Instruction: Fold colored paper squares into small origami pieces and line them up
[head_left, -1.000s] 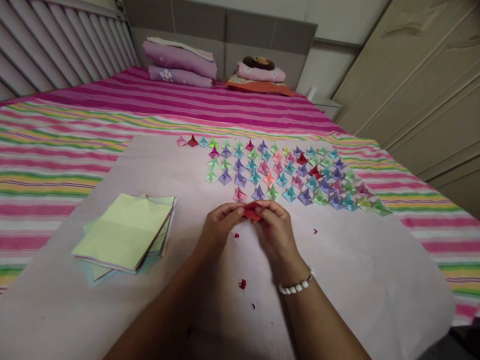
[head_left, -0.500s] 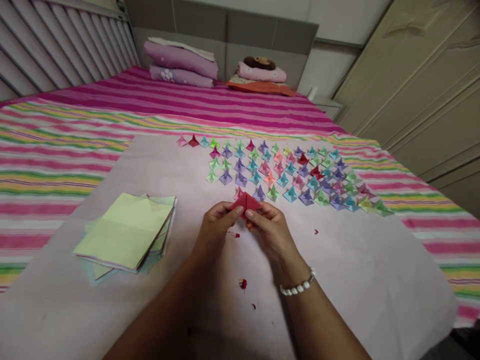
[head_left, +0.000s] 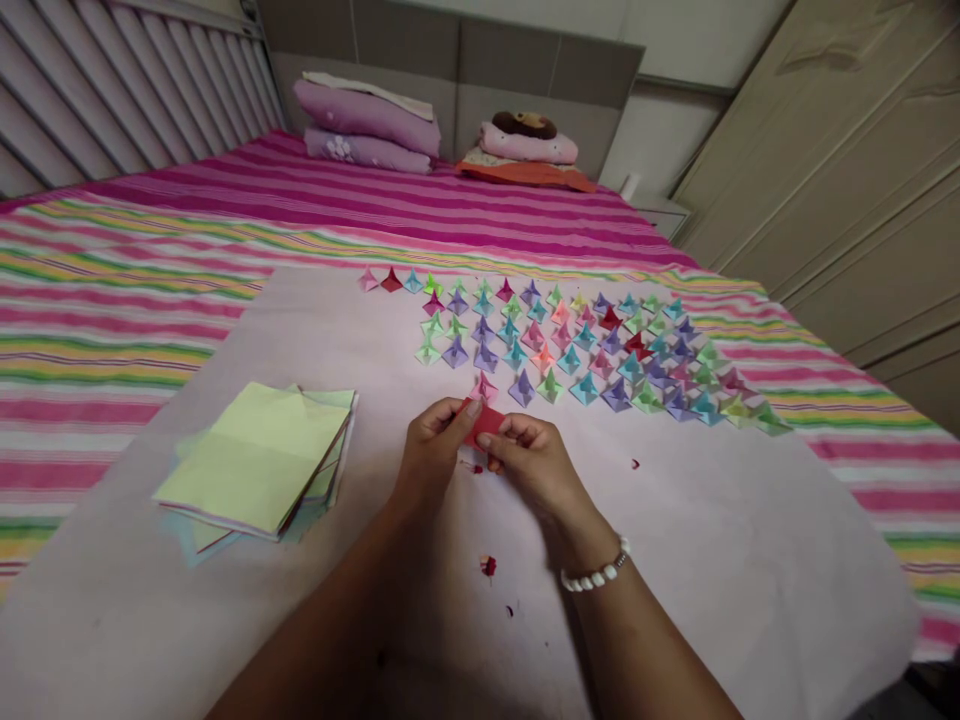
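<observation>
A small folded piece of red origami paper [head_left: 484, 424] is pinched between my two hands, over the white sheet. My left hand [head_left: 435, 440] grips its left side, thumb on the upper face. At its lower right, my right hand [head_left: 529, 450] holds it between thumb and fingers; a white bead bracelet circles that wrist. Just beyond the red paper stands a pink folded paper piece [head_left: 484, 388], part of several rows of small pointed paper pieces [head_left: 586, 388] in many colours. Left of my hands lies a stack of square paper [head_left: 255, 460], pale yellow on top.
The white sheet [head_left: 712, 560] covers part of a bed with a striped cover [head_left: 90, 350]. Dark red scraps [head_left: 488, 567] lie near my forearms. Folded bedding [head_left: 367, 125] and a pillow pile [head_left: 529, 150] sit by the headboard; a wardrobe [head_left: 847, 180] stands at right.
The red paper has turned in my fingers, from a diamond with a centre line to a plain, tilted face. My right thumb has shifted slightly left and down. The view has moved a little.
</observation>
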